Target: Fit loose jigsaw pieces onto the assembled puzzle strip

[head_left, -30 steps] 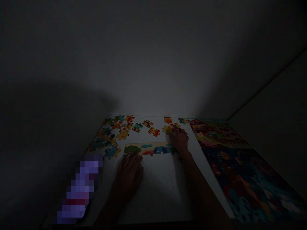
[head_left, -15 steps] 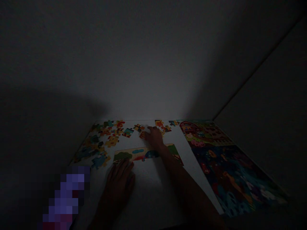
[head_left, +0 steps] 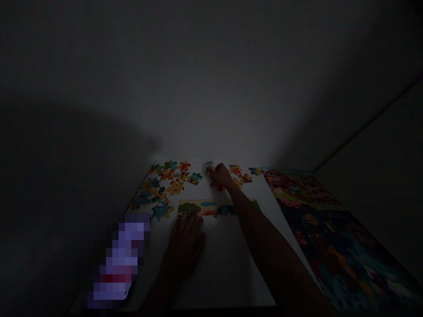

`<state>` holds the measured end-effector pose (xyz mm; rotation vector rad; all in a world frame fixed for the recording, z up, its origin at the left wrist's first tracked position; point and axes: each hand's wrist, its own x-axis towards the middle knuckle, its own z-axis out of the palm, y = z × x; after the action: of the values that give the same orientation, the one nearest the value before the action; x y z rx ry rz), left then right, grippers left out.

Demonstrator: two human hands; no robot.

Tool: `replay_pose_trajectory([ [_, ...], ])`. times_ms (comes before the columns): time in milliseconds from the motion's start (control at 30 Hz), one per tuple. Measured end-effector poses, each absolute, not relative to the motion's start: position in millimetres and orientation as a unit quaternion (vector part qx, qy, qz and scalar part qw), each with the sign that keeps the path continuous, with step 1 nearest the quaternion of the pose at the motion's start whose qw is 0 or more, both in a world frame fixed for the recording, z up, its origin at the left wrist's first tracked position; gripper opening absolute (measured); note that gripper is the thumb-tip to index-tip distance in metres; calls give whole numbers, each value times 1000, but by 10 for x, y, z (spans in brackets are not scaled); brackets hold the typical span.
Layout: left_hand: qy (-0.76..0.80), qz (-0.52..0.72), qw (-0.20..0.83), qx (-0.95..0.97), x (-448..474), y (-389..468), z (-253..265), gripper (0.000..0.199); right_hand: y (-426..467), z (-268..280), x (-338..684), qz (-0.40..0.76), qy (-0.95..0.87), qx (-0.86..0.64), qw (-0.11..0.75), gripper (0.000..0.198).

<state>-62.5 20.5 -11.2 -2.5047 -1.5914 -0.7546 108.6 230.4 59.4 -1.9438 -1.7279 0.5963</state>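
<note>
My right hand (head_left: pixel 220 175) is near the far edge of the white table, its fingers pinched on a small jigsaw puzzle piece (head_left: pixel 209 171) that is lifted and tilted. Partly behind that hand lies another reddish piece. My left hand (head_left: pixel 187 233) rests flat with fingers stretched out, fingertips touching the lower edge of a joined puzzle strip (head_left: pixel 209 209). Green trees, a blue cloud and a red shape show on the strip, and my right forearm covers part of it. The picture is dark, so fine detail is lost.
Loose puzzle pieces (head_left: pixel 175 187) lie scattered at the far left, with several more (head_left: pixel 236 170) right of my right hand. Two assembled puzzles, a farm scene (head_left: pixel 297 189) and a dark sea scene (head_left: pixel 333 251), cover the right side. A blurred purple object (head_left: pixel 122 259) lies front left. A wall (head_left: pixel 211 88) rises behind.
My right hand has closed on a puzzle piece and raised it off the table. The view has shifted, so everything on the table appears farther right. My left hand stays on the strip.
</note>
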Motion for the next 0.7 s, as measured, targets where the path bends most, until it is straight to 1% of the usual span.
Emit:
replay_pose_trajectory([
  [67,-523,-242,31,-817,-625,206,-83,39,2122,632,1267,283,-634,-649,311,22],
  [133,-526,-238,15,-816,-622,211,-56,39,1783,671,1534,394,-630,-550,380,25],
  [167,-527,-237,6,-816,-621,214,-46,39,1563,689,1688,452,-633,-498,384,28],
  [233,-528,-236,-8,-815,-618,220,-36,40,1069,716,1993,514,-656,-459,307,30],
  [300,-532,-237,-13,-813,-617,226,-43,41,581,710,2233,527,-667,-479,218,29],
  [333,-533,-236,-11,-813,-618,230,-51,41,364,686,2313,494,-665,-514,221,29],
  [367,-532,-237,-8,-813,-620,235,-61,41,174,644,2363,435,-664,-558,243,28],
  [467,-523,-241,8,-818,-630,255,-89,42,-229,428,2350,177,-634,-678,329,30],
  [533,-517,-240,15,-822,-639,269,-96,43,-386,244,2238,47,-585,-731,348,38],
  [567,-516,-238,15,-823,-643,274,-94,44,-440,156,2166,11,-563,-750,347,44],
  [633,-519,-231,9,-823,-649,278,-85,45,-508,11,2023,-22,-533,-779,330,56],
  [700,-526,-223,-2,-821,-652,276,-70,46,-530,-77,1928,-29,-517,-802,298,59],
])
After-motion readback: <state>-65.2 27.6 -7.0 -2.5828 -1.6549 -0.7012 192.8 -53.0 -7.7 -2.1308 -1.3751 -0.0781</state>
